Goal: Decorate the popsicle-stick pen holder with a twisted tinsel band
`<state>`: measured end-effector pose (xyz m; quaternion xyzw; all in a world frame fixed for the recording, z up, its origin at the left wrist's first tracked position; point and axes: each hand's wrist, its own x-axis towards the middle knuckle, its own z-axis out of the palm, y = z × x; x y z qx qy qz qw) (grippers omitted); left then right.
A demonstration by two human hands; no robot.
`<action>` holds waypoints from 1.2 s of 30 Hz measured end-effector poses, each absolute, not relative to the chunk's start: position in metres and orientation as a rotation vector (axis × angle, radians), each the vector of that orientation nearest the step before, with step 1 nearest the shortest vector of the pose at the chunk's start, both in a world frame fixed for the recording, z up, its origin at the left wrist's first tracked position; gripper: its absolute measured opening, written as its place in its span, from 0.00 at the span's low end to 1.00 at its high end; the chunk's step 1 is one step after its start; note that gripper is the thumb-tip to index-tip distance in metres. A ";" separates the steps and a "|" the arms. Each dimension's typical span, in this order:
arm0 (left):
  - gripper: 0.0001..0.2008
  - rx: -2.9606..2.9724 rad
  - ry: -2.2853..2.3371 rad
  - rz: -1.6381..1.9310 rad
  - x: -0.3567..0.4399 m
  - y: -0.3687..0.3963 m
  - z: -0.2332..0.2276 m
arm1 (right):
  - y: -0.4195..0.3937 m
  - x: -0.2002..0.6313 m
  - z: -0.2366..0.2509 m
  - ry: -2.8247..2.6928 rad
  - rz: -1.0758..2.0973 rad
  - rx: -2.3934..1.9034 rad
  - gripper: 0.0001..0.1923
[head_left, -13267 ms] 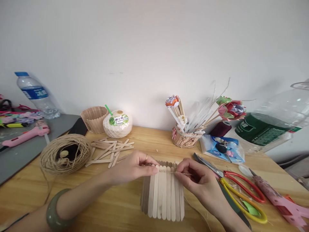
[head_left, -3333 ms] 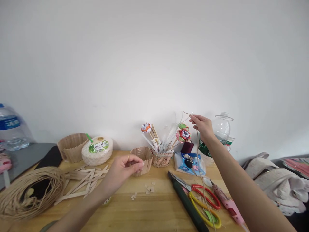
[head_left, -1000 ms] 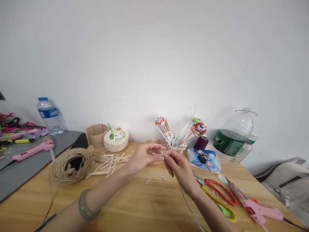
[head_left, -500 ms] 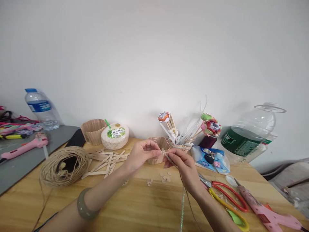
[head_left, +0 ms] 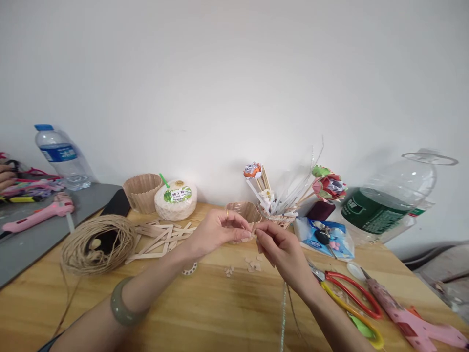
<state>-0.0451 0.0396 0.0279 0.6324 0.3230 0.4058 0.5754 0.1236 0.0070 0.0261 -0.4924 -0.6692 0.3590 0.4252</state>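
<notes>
The fingers [head_left: 245, 236] of the left hand [head_left: 216, 232] are pinching together at their tips against the small stick basket [head_left: 245, 213], which is sitting upright on the table [head_left: 205, 313] just behind both hands. The fingers [head_left: 261, 229] of the right hand [head_left: 282, 252] are closing on a thin twine strand [head_left: 291, 305], held right beside the left fingertips; the strand is trailing down under the right wrist toward the near table edge. Small wood chips [head_left: 252, 266] are lying on the table below the hands. To the left, loose craft sticks [head_left: 161, 234] and a twine coil [head_left: 97, 244] are lying near each other. To the right, scissors [head_left: 351, 298] and a pink glue gun [head_left: 410, 320] are lying side by side. A plain white wall [head_left: 234, 73] is standing behind the table.
</notes>
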 end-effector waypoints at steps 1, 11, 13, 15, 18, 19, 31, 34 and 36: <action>0.06 1.492 0.765 0.964 -0.046 0.041 0.028 | 0.007 0.124 0.027 -1.655 0.926 -1.223 0.10; 0.05 1.526 0.787 1.014 -0.051 0.043 0.029 | 0.005 0.127 0.029 -1.567 0.963 -1.167 0.09; 0.05 1.496 0.789 1.014 -0.051 0.043 0.030 | 0.006 0.129 0.029 -1.585 0.943 -1.180 0.09; 0.05 1.463 0.789 1.015 -0.050 0.043 0.031 | 0.007 0.131 0.030 -1.663 0.839 -1.210 0.09; 0.06 1.430 0.815 1.040 -0.048 0.042 0.030 | 0.004 0.132 0.030 -1.849 0.351 -1.240 0.09; 0.06 1.419 0.826 1.056 -0.047 0.041 0.030 | 0.002 0.131 0.030 -1.909 0.126 -1.218 0.12; 0.04 1.515 0.953 1.026 -0.043 0.025 0.037 | -0.005 0.137 0.023 -2.220 -0.624 -0.938 0.12; 0.03 1.664 0.979 1.033 -0.046 0.024 0.039 | -0.006 0.135 0.026 -2.213 -0.488 -0.974 0.10; 0.03 1.823 0.940 1.070 -0.048 0.024 0.039 | -0.008 0.132 0.031 -2.192 -0.154 -1.062 0.08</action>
